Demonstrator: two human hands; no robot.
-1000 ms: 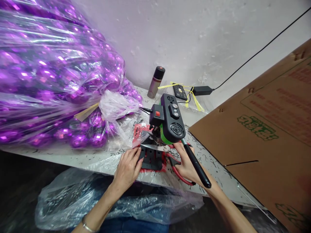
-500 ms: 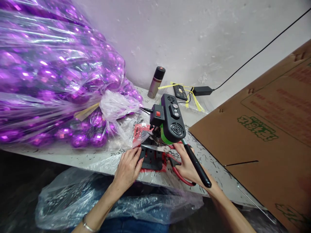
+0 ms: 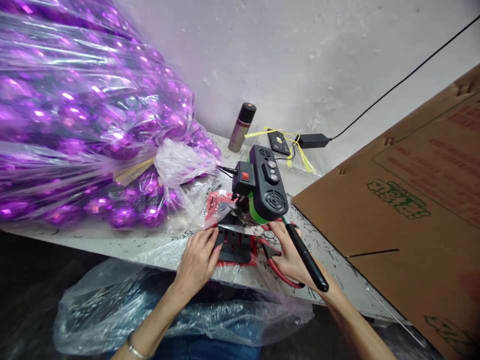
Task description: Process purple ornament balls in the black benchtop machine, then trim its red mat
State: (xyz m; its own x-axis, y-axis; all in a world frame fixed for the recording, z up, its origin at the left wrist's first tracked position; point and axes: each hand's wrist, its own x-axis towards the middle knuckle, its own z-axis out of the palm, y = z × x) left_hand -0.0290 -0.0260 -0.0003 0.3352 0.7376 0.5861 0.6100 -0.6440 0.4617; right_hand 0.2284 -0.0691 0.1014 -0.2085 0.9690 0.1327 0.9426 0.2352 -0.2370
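My right hand (image 3: 288, 252) grips a pair of scissors (image 3: 240, 229) with red and black handles. Their blades point left across a black slotted base plate (image 3: 236, 250). At the plate's left edge is my left hand (image 3: 198, 255), its fingers bent and close together near the blade tips; whatever they may pinch is hidden. Over the blades stands a black and green benchtop device (image 3: 268, 185) with a red switch and vents on top. Its long black lever (image 3: 307, 257) slants down over my right wrist.
A big clear bag of shiny purple balls (image 3: 93, 125) fills the left. Behind the device are a spray can (image 3: 242, 127), a phone (image 3: 278, 142) and a black power adapter (image 3: 313, 140). A cardboard box (image 3: 412, 200) borders the right. Clear plastic sheeting (image 3: 112, 305) hangs over my lap.
Almost nothing differs. The device and its lever appear shifted very slightly to the right, while both hands and the scissors keep nearly the same place.
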